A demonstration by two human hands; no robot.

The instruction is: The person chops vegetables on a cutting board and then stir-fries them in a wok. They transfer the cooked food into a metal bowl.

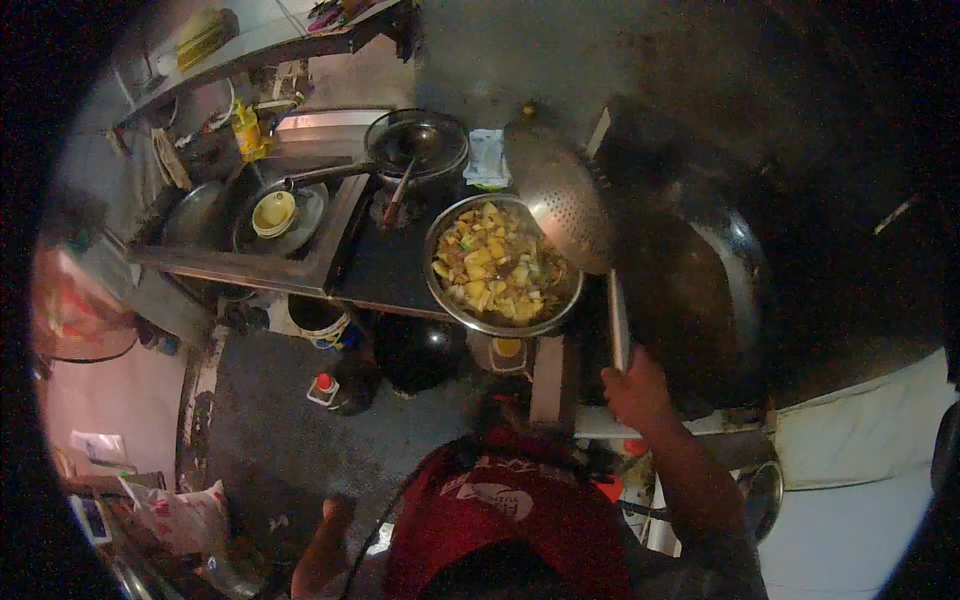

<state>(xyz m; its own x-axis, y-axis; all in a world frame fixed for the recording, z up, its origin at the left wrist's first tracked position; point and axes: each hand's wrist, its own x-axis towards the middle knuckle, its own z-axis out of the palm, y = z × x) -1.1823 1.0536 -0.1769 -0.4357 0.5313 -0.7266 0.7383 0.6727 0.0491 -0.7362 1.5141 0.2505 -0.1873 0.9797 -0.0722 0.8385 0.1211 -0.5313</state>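
Observation:
My right hand grips the pale handle of a large perforated metal skimmer. The skimmer's bowl is tilted and overlaps the right rim of a round steel basin in view; whether they touch I cannot tell. Inside the basin lies a cooked dish of yellow chunks, possibly potato, with paler pieces and bits of green. To the right of the skimmer sits a big dark wok, its inside mostly in shadow. My left hand hangs low beside my red apron, away from the counter; its fingers are too unclear to read.
Left of the basin, a sink holds a pan with stacked yellow bowls. Behind stand a glass-rimmed lid or pan, a white packet and a yellow bottle. A bucket and red-capped container are below.

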